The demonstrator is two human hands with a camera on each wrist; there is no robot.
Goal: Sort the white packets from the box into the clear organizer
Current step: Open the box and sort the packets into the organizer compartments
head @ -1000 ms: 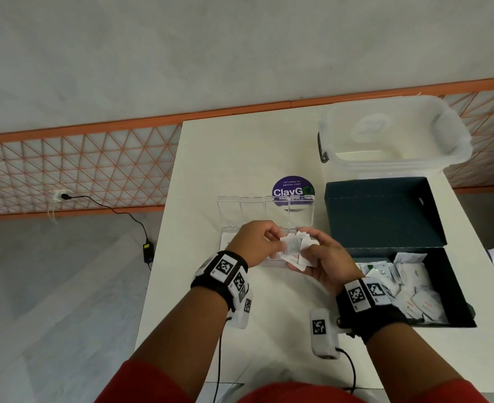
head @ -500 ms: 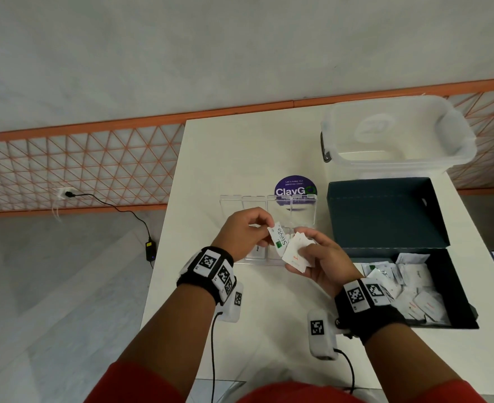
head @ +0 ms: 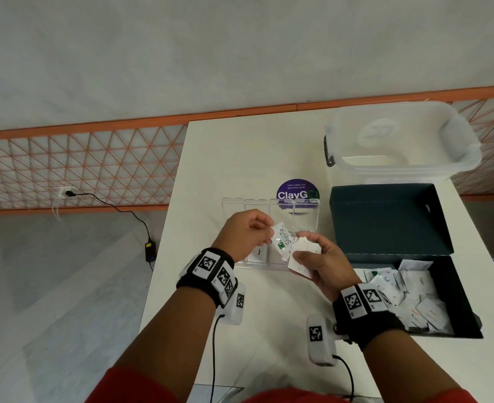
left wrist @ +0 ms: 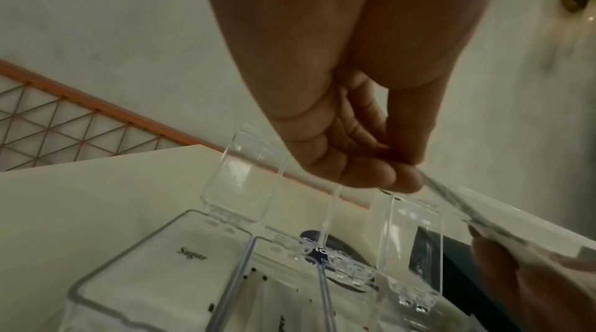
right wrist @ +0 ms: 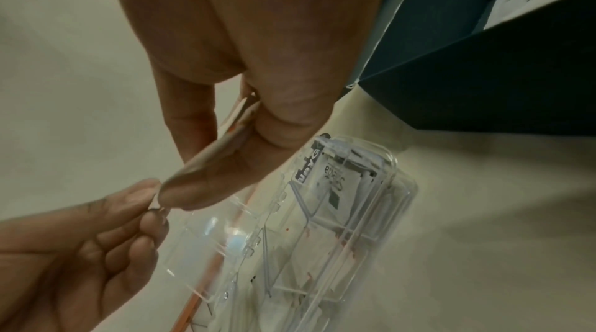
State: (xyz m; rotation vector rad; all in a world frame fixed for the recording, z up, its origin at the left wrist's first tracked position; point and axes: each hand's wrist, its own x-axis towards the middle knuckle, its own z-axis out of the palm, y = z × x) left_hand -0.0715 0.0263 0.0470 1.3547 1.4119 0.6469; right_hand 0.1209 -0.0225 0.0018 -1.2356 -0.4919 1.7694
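Both hands hover over the clear organizer (head: 305, 216), whose lids stand open on the white table. My left hand (head: 247, 232) pinches a white Stevia packet (head: 283, 242) by its upper corner. My right hand (head: 317, 261) grips a small stack of white packets (head: 304, 257) between thumb and fingers, touching the Stevia packet's lower edge. In the left wrist view a Sugar packet (left wrist: 180, 261) lies in the organizer's (left wrist: 245, 177) left compartment. In the right wrist view a Stevia packet (right wrist: 338, 184) lies in an end compartment. The dark box (head: 461, 301) at right holds several loose white packets (head: 408, 292).
The dark box's lid (head: 385, 219) stands open behind it. A large clear plastic tub (head: 400, 141) sits at the back right. A purple round ClayGo sticker (head: 296, 190) lies behind the organizer. The table edge runs left of the organizer; a cable and charger lie on the floor.
My left hand has drawn one Stevia packet out of the stack in my right hand and shifted it slightly left. Both hands stay over the organizer.
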